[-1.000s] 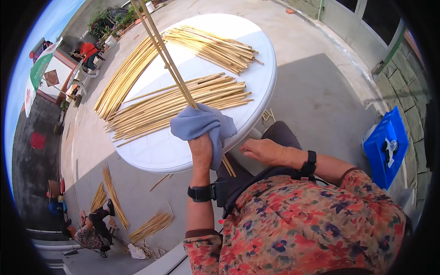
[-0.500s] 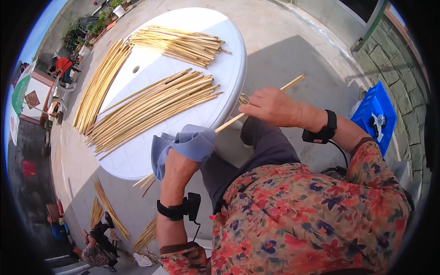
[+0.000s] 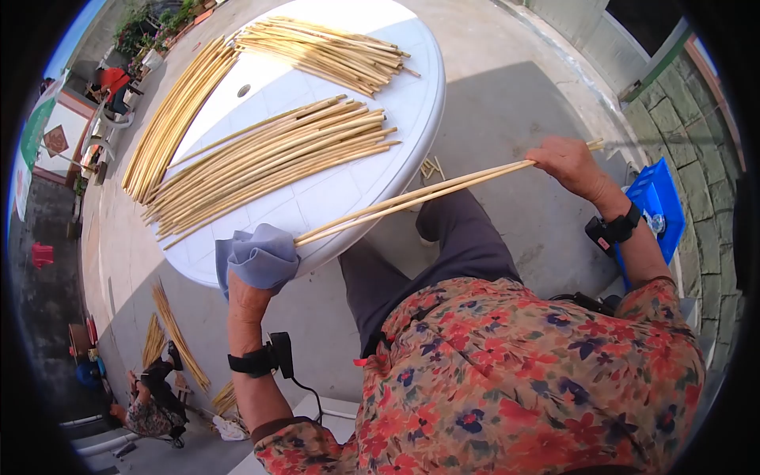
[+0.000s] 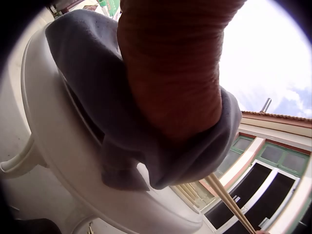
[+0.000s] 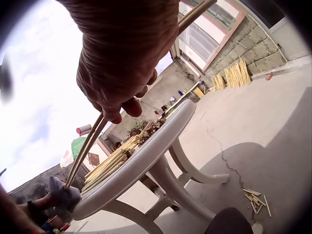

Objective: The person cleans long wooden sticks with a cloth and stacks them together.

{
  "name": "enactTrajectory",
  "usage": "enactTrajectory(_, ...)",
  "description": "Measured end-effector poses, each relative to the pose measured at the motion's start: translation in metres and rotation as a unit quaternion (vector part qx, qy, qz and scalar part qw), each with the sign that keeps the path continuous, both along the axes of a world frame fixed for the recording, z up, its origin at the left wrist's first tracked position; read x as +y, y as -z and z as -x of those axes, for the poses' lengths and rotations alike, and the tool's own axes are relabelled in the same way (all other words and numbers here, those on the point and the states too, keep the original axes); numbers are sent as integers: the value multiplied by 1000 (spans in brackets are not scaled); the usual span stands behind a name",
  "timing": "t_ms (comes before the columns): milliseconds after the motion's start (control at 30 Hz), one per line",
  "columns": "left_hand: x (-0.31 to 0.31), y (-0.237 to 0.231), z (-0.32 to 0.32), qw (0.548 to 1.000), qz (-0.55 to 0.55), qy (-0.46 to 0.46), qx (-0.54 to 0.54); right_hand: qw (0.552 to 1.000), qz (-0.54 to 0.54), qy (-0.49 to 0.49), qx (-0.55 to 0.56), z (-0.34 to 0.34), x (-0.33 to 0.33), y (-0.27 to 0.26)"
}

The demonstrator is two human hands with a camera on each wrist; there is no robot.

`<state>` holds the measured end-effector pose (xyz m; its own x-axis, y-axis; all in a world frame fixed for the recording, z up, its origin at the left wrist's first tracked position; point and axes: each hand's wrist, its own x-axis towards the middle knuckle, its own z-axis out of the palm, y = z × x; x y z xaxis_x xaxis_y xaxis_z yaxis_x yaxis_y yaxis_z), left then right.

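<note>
Two long, thin pale sticks (image 3: 412,199) stretch across the front of me, over the near rim of the round white table (image 3: 336,186). My left hand (image 3: 248,297) grips a bunched blue-grey cloth (image 3: 261,257) around one end of them; most of its fingers are hidden in the folds. Toward the other end, my right hand (image 3: 571,166) holds the sticks in curled fingers, and short tips poke out beyond it. In the right wrist view both sticks (image 5: 87,151) run from that hand down to the cloth (image 5: 63,192).
On the table lie three spread bundles of sticks: a near one (image 3: 277,154), a left one (image 3: 178,119) and a far one (image 3: 332,59). Short offcuts (image 3: 430,168) lie on the ground. A blue crate (image 3: 669,210) stands at right; a seated person (image 3: 150,412) is at lower left.
The sticks, upright in the cloth at first, now lie nearly level across me. My right hand has taken hold of them and moved right; my left hand and the cloth have moved left.
</note>
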<state>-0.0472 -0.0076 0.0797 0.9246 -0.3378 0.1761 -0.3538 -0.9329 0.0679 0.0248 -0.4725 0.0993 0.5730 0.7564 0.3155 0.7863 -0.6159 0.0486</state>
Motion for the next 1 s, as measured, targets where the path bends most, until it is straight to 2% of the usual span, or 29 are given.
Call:
enactTrajectory(33,5,1,-3,997,-73,2,-12,1000,0,1,-1,-1,-7,1)
enactTrajectory(100,21,10,2,999,-51,-15,-8,999,-38,12,11,-2,-20,5)
enactTrajectory(133,27,13,4,990,122,-66,13,999,-38,11,7,-2,-31,11)
enactTrajectory(167,35,18,5,949,291,-114,33,987,-124,73,71,-3,-43,20)
enactTrajectory(200,53,36,5,897,407,-167,24,960,-208,131,134,-5,-47,26)
enactTrajectory(233,51,37,1,898,407,-166,19,960,-210,129,129,-6,-39,29)
enactTrajectory(267,43,37,-4,800,574,-171,-27,912,-311,137,230,-3,-25,32)
enactTrajectory(300,39,39,-10,672,719,-167,-68,842,-406,143,326,3,-10,32)
enactTrajectory(333,41,52,-17,624,764,-148,-66,808,-398,150,407,7,10,30)
enactTrajectory(367,33,49,-23,625,765,-141,-67,769,-387,154,485,8,33,26)
enactTrajectory(433,-4,42,-31,517,852,-72,-28,768,-370,100,513,4,72,31)
enactTrajectory(500,-35,30,-33,497,864,-76,23,717,-419,60,554,0,106,32)
enactTrajectory(567,-48,39,-39,458,885,-48,65,699,-414,37,581,-5,131,36)
enactTrajectory(600,-53,43,-43,447,890,-43,78,681,-405,22,609,-7,142,37)
enactTrajectory(633,-57,46,-44,451,888,-42,80,682,-402,15,610,-9,154,39)
enactTrajectory(700,-63,50,-47,444,891,-58,73,707,-385,10,594,-9,175,41)
enactTrajectory(767,-73,41,-48,439,894,-82,35,705,-382,-4,598,-7,191,43)
enactTrajectory(833,-81,36,-52,482,874,-69,10,743,-342,2,576,-6,205,53)
enactTrajectory(867,-85,36,-54,471,877,-96,-3,773,-328,-7,543,-4,212,59)
enactTrajectory(900,-88,37,-54,471,877,-96,-5,773,-328,-9,542,-2,217,62)
enactTrajectory(967,-92,42,-55,495,854,-157,-37,822,-307,-13,480,5,225,67)
enactTrajectory(1000,-92,45,-56,506,847,-149,-58,821,-310,-13,480,8,227,68)
